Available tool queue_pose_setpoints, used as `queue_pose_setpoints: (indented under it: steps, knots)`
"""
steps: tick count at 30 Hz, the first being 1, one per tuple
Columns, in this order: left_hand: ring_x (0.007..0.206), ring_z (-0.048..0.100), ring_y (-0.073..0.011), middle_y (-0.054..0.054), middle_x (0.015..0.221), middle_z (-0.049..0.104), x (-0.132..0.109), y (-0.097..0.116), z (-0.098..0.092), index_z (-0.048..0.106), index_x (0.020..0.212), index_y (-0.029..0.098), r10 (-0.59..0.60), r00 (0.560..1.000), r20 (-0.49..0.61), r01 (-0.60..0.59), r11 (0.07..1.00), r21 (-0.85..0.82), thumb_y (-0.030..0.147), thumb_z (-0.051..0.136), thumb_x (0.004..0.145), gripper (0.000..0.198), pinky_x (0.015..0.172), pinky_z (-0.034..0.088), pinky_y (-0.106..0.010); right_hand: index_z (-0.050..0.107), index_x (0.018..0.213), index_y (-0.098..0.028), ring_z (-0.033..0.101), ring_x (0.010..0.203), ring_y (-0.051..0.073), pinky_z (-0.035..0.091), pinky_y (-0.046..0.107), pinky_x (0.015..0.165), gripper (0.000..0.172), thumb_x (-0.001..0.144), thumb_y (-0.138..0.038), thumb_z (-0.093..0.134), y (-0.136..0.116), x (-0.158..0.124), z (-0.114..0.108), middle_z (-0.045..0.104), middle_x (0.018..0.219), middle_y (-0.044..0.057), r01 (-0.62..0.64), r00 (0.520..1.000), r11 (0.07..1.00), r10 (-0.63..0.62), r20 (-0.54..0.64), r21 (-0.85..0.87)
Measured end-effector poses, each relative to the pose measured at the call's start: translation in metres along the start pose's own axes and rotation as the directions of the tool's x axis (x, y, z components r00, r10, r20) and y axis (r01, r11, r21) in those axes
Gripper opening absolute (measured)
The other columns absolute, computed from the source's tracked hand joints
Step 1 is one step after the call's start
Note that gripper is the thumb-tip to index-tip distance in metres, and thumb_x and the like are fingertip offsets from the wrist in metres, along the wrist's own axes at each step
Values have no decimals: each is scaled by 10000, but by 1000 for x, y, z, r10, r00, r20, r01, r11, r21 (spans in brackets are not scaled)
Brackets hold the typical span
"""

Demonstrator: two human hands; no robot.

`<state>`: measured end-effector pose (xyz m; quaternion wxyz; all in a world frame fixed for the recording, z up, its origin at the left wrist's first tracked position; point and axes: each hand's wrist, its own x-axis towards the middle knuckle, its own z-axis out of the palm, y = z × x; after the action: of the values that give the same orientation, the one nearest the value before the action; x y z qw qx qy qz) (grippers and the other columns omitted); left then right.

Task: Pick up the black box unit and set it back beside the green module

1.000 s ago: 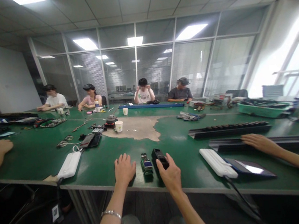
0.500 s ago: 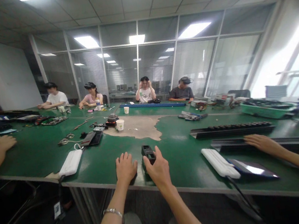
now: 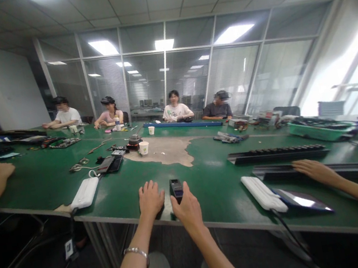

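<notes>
My left hand [image 3: 150,199] rests palm down near the table's front edge, its fingers stretched out and nothing visible in it. Just right of it, my right hand [image 3: 188,205] has its thumb and index finger along the two sides of a small black handheld device [image 3: 176,188]. The device has a grey, panel-like upper face and points away from me; its near end is hidden by my hand. Both sit over the green table [image 3: 214,187]. What kind of device it is, I cannot make out.
A white power strip [image 3: 86,193] lies left, another white strip [image 3: 261,193] right beside a dark tablet-like panel [image 3: 303,200]. Ahead stand paper cups [image 3: 144,147]. Black metal rails [image 3: 280,154] are at right, near a co-worker's hand [image 3: 316,171]. Several people sit across.
The black device has tipped, its upper face now showing more, and my right hand has shifted slightly left. My left hand is unmoved. One person opposite has lowered their hands from their head.
</notes>
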<state>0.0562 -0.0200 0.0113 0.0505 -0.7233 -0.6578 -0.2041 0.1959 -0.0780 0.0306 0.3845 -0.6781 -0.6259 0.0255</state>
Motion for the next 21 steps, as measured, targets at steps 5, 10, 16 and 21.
queue_pose_setpoints:
  steps: [5,10,16,21]
  knots:
    - [1393,383,-293,-97,1491,486,0,0,-2,570,1331,232,-5,1000,8,5,1000,9,460,426,946,470,1143,278,-486,393,1449,22,511,1299,360,418,437,1039,758,870,-443,546,5,-1,7,502,1410,279,36,996,999,-35,-76,12]
    - [1390,388,-296,-105,1492,483,1,0,-1,576,1324,222,-4,1000,10,4,1000,9,462,422,947,472,1142,279,-486,478,1388,14,601,1182,347,453,409,978,665,908,-446,496,5,2,9,601,1294,266,-1,1000,1000,1,-25,21]
    - [1391,386,-299,-113,1491,482,0,0,-2,567,1336,216,1,1000,13,-1,1000,5,456,414,951,479,1143,278,-496,511,1364,-31,645,1115,316,473,357,899,587,925,-421,488,1,0,4,644,1230,243,-12,1000,1000,12,-19,3]
    - [1395,382,-292,-107,1493,480,1,0,-2,568,1331,224,-6,1000,23,6,1000,0,467,427,948,475,1144,280,-492,591,1254,-93,699,958,288,484,319,783,477,904,-412,536,-4,3,-6,711,1069,190,-42,999,999,43,32,-23]
